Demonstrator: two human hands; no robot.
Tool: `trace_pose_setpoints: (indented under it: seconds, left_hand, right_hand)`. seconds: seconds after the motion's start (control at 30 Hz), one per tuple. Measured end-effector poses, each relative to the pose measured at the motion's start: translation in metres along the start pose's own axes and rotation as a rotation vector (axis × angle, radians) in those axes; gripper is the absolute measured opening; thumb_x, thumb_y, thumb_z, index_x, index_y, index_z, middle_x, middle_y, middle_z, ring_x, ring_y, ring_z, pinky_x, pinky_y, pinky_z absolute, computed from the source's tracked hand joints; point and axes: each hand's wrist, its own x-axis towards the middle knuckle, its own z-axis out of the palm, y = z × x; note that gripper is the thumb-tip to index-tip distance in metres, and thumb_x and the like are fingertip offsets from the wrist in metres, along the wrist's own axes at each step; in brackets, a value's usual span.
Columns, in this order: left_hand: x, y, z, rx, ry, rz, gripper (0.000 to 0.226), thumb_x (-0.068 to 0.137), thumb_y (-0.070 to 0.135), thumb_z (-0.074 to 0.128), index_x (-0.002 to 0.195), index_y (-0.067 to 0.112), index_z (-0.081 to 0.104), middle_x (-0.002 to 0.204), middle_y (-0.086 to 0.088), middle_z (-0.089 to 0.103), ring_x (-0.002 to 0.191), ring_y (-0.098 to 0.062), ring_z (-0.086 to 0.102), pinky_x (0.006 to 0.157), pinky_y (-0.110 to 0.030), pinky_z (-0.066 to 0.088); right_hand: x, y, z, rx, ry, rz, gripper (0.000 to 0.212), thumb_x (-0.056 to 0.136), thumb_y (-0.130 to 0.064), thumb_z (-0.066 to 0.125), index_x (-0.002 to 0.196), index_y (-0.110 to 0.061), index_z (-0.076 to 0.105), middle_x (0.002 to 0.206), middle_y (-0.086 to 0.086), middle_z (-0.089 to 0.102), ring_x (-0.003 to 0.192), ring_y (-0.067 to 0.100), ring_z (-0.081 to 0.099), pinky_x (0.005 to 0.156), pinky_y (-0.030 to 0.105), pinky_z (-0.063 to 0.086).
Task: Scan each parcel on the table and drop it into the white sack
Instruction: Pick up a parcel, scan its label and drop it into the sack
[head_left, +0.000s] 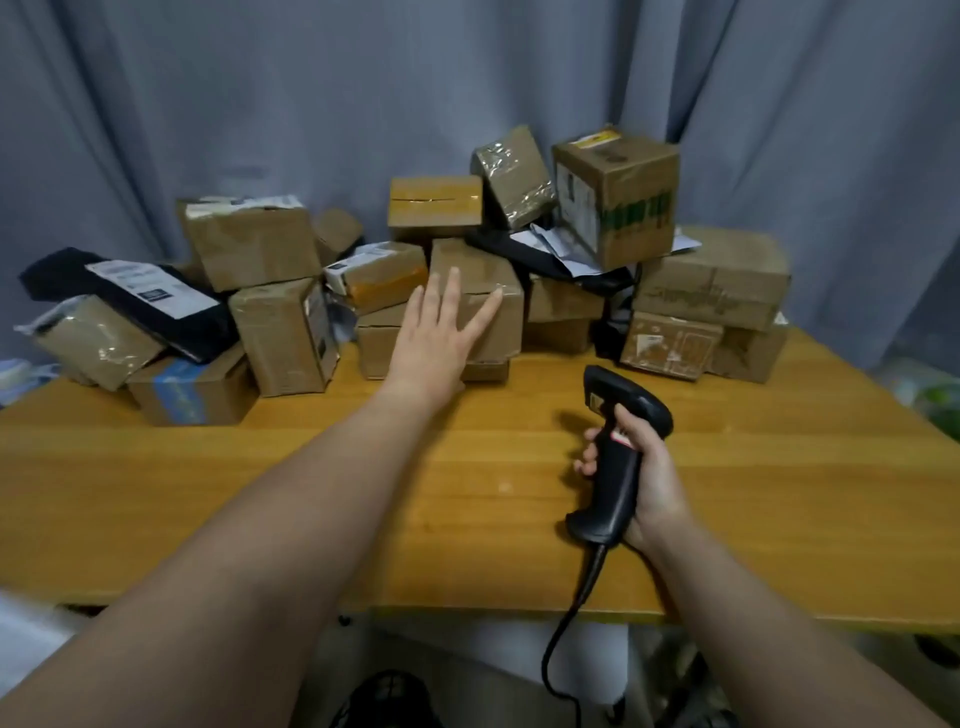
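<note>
1. Scanner (618, 452), black, pistol-type, stands over the near half of the table (779, 493). The right hand (652, 483) is wrapped round its grip, with the head pointing toward 11 o'clock. Its cable (576, 613) drops off the near table edge toward 6.
2. White sack: not identifiable. A pale shape sits below the table edge at 8 o'clock; cannot tell whether that is it.
3. Left hand (434, 332) is reached out toward 12, fingers straight and spread wide, holding nothing. Fingertips overlap the front face of the centre parcel (506, 332); contact likely, not certain.
4. Key relation: the parcel lies dead ahead of the left hand at 12 and well off the scanner, at about 11 from it. The left hand is clearly nearer and the right is occupied. The parcel sits tilted, propped on lower cartons; its longer side appears to run 6 to 12.
5. Judged obstacles:
   - an orange-taped parcel (384, 278) touches its 9 o'clock side
   - a black mailer (545, 260) drapes over its 1 o'clock corner
   - a printed carton (618, 197) is stacked beyond at 1 and may shift if the centre parcel is pulled
6. Farthest back at 12 is a grey curtain (311, 78).
</note>
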Motion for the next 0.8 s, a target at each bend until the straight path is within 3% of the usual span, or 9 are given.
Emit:
trace_pose_setpoints:
  seconds: [0.1,0.2,0.53,0.63,0.8]
  left_hand:
    - [0.013,0.002,0.004,-0.007,0.038,0.015,0.105,0.090,0.034,0.061,0.146,0.028,-0.028,0.158,-0.023,0.003,0.145,-0.041,0.008,0.117,-0.050,0.017]
    - [0.016,-0.001,-0.003,-0.108,0.097,0.013,0.101,0.087,0.033,0.065,0.152,0.018,-0.010,0.153,-0.016,0.021,0.140,-0.036,0.022,0.108,-0.045,0.031]
    - [-0.074,-0.040,-0.025,-0.396,0.293,0.051,0.101,0.068,0.033,0.081,0.148,0.008,0.024,0.142,-0.016,0.037,0.130,-0.031,0.030,0.110,-0.048,0.031]
    - [-0.107,-0.049,-0.037,-0.693,0.321,-0.111,0.098,0.067,0.028,0.083,0.145,0.008,0.028,0.142,-0.015,0.034,0.130,-0.027,0.028,0.109,-0.043,0.026]
    - [-0.151,-0.059,-0.043,-1.195,0.328,-0.505,0.096,0.071,0.029,0.083,0.145,0.016,0.022,0.141,0.001,0.029,0.127,-0.007,0.029,0.109,-0.026,0.027]
  right_hand:
    - [0.005,0.002,-0.001,-0.024,-0.005,-0.002,0.037,0.080,-0.040,0.064,0.080,-0.004,0.061,0.059,0.005,0.053,0.049,0.018,0.053,0.065,0.031,0.048]
    - [0.005,0.003,-0.001,-0.026,-0.013,-0.018,0.037,0.077,-0.041,0.065,0.079,-0.003,0.061,0.059,0.005,0.052,0.050,0.018,0.052,0.066,0.031,0.047]
    - [-0.004,0.004,0.002,-0.039,0.027,-0.033,0.033,0.086,-0.037,0.065,0.084,-0.004,0.062,0.062,0.005,0.054,0.051,0.016,0.053,0.056,0.026,0.049]
    - [-0.010,0.005,0.003,-0.067,0.038,-0.059,0.032,0.086,-0.035,0.066,0.087,-0.004,0.062,0.064,0.006,0.054,0.052,0.017,0.054,0.060,0.028,0.048]
    - [-0.022,0.006,0.002,-0.074,0.072,-0.072,0.032,0.086,-0.036,0.067,0.094,-0.005,0.063,0.066,0.004,0.058,0.055,0.017,0.056,0.063,0.029,0.050]
